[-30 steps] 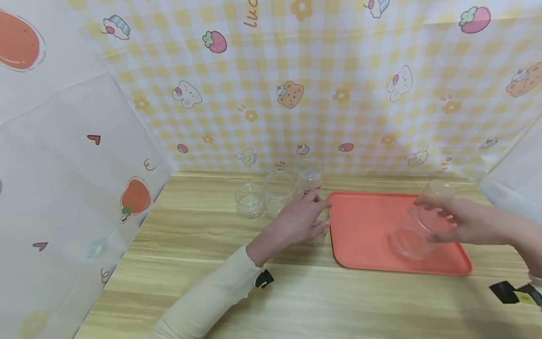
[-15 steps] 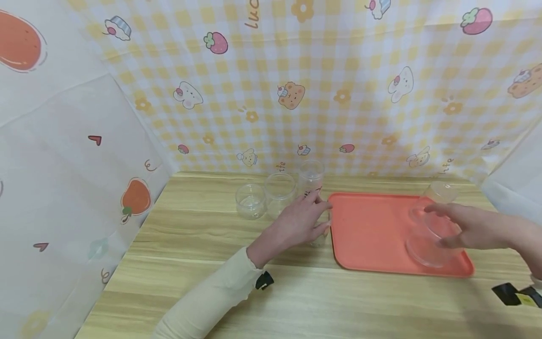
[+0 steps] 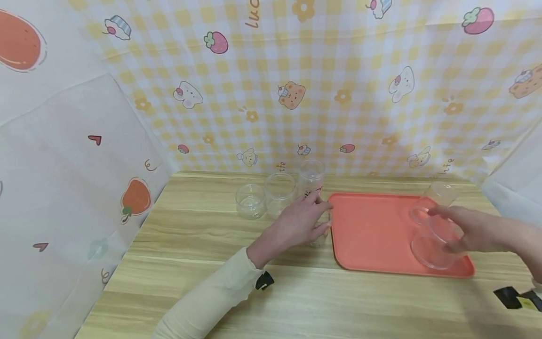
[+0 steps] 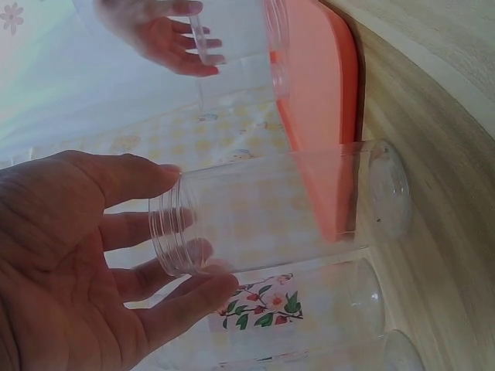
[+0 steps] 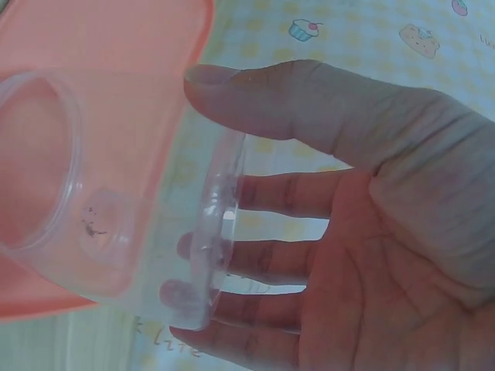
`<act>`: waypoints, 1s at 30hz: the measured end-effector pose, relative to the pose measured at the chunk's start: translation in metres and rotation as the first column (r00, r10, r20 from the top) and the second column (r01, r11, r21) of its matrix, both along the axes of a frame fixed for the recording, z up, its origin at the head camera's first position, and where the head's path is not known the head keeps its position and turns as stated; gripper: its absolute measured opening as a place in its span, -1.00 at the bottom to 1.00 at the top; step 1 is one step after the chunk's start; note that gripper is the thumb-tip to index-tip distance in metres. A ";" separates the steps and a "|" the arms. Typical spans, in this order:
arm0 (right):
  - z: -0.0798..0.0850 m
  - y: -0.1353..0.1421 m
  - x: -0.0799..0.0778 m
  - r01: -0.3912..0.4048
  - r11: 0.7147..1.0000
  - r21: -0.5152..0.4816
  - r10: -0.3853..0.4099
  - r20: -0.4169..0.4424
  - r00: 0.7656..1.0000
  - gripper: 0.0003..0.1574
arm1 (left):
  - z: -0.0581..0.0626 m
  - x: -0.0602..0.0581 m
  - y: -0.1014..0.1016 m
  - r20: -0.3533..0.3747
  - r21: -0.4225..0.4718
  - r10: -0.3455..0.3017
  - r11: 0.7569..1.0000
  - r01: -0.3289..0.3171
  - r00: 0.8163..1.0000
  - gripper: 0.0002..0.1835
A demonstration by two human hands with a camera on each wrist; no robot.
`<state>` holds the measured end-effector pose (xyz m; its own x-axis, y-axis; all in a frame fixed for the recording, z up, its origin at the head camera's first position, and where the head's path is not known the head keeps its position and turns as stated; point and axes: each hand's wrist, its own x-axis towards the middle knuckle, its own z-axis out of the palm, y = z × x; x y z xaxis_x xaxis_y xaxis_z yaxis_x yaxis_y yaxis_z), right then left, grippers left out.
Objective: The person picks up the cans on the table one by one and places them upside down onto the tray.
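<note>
In the head view, my left hand (image 3: pixel 296 220) is left of the tray, gripping a tall clear jar (image 4: pixel 271 209) by its threaded neck, as the left wrist view shows. The jar's base appears to stand on the wooden table. My right hand (image 3: pixel 478 229) holds a wide clear plastic jar (image 5: pixel 139 154) near its rim, thumb on one side and fingers on the other. That jar is over the right part of the red-orange tray (image 3: pixel 368 230); whether its base touches the tray I cannot tell. Behind it is another clear jar (image 3: pixel 440 190).
Left of the tray are a low clear jar (image 3: pixel 251 207), a wider clear jar (image 3: pixel 280 186) and a tall clear jar (image 3: pixel 311 172). A flower-printed jar (image 4: pixel 267 305) is beside the one I grip. Patterned cloth (image 3: pixel 338 117) hangs behind the table (image 3: pixel 195 235).
My right hand has moved right and slightly toward me, carrying the wide clear jar across the tray. The left hand has kept its place on the tall jar.
</note>
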<state>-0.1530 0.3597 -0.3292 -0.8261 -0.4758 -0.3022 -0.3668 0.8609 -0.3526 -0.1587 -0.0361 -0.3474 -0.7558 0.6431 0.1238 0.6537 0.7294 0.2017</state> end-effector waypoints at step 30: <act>-0.002 0.004 0.005 0.028 0.999 -0.026 -0.029 -0.013 1.000 0.24 | 0.024 -0.005 0.010 0.057 -0.196 -0.062 0.978 0.072 0.996 -0.71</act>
<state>-0.1479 0.3637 -0.3317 -0.8433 -0.4595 -0.2787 -0.3472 0.8617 -0.3701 -0.1640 -0.0258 -0.3229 -0.7123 0.7002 -0.0484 0.6949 0.7132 0.0920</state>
